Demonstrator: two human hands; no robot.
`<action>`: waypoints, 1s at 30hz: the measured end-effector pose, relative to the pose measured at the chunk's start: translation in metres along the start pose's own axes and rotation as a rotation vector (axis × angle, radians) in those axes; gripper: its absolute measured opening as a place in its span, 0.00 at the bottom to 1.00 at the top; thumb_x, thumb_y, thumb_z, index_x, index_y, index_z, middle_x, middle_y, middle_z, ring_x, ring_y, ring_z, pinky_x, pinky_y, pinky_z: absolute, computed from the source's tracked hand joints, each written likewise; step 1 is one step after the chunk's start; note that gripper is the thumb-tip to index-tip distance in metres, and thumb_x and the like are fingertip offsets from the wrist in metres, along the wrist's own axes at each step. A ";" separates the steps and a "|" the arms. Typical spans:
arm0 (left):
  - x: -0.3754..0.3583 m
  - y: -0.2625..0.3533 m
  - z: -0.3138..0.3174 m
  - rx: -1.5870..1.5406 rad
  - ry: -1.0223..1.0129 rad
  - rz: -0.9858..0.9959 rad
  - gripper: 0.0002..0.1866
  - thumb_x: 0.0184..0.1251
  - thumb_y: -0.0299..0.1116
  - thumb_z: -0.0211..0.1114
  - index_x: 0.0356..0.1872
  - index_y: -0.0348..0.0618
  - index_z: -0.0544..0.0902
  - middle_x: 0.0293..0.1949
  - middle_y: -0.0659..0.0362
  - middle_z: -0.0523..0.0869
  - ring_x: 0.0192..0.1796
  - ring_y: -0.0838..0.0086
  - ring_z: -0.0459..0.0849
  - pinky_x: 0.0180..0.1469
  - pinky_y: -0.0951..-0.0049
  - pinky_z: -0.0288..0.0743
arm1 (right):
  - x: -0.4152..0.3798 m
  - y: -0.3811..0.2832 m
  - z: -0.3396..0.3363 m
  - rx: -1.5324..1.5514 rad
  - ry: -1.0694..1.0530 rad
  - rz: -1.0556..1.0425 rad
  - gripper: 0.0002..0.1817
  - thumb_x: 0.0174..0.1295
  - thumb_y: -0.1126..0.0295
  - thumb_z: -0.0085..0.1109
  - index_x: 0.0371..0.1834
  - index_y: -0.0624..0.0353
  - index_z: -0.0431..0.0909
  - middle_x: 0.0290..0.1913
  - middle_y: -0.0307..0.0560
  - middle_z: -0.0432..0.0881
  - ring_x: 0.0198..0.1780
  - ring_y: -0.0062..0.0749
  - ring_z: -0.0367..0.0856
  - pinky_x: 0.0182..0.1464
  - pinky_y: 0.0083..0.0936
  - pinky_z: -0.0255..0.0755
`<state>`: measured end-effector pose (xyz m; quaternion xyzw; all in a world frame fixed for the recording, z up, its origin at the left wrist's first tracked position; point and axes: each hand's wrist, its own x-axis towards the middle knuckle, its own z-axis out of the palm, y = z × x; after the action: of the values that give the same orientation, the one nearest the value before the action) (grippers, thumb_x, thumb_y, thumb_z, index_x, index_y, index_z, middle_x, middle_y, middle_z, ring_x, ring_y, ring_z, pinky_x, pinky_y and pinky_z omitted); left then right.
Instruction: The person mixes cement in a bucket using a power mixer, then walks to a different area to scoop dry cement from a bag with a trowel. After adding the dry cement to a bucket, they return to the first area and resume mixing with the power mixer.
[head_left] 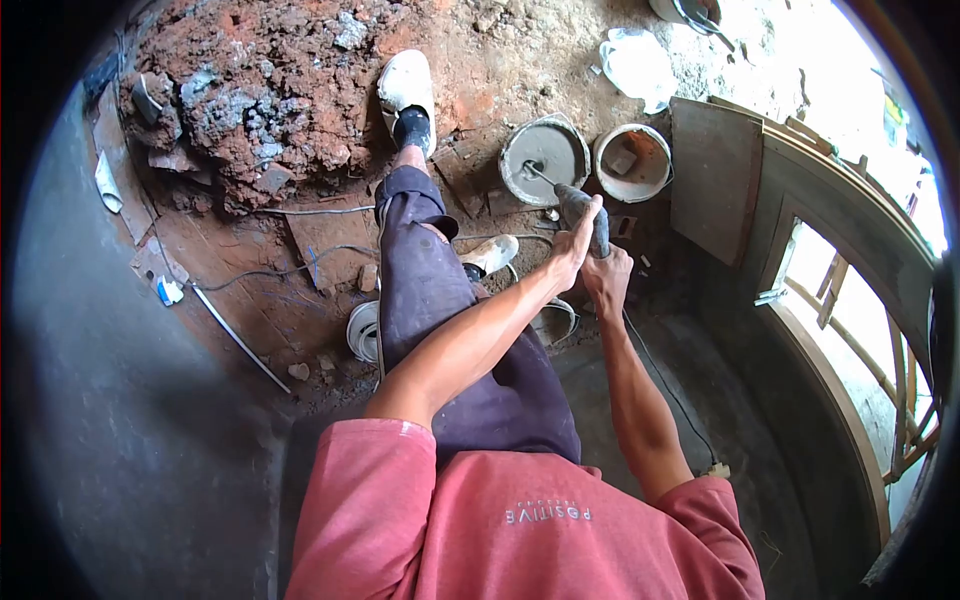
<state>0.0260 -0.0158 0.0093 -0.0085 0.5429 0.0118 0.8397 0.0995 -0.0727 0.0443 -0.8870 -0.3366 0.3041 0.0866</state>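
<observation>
Both hands clamped on power mixer [583, 215]: left hand [572, 246] fingers wrapped on body, right hand [607, 275] on grip; paddle shaft sunk in grey-mix bucket [545, 160] on floor; risk judged: bucket spinning or tipping, splatter; cord [665, 385] trailing underfoot could snag.

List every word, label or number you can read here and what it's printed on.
"POSITIVE": white print on the pink shirt, seen upside down from the head camera.
A smaller line above it on the shirt: too small to read.
Drill, buckets, white packet on the floor: no legible text.
</observation>
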 end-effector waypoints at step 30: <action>-0.013 0.014 -0.007 0.210 -0.135 0.160 0.57 0.47 0.84 0.55 0.57 0.33 0.79 0.50 0.45 0.79 0.50 0.58 0.79 0.45 0.53 0.82 | 0.046 0.005 -0.021 -0.167 0.063 -0.149 0.17 0.53 0.61 0.61 0.22 0.68 0.81 0.24 0.65 0.80 0.30 0.62 0.81 0.38 0.46 0.75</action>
<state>0.0141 -0.0025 0.0184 0.1235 0.4823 0.0222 0.8669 0.1421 -0.0458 0.0374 -0.8727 -0.4229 0.2397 0.0455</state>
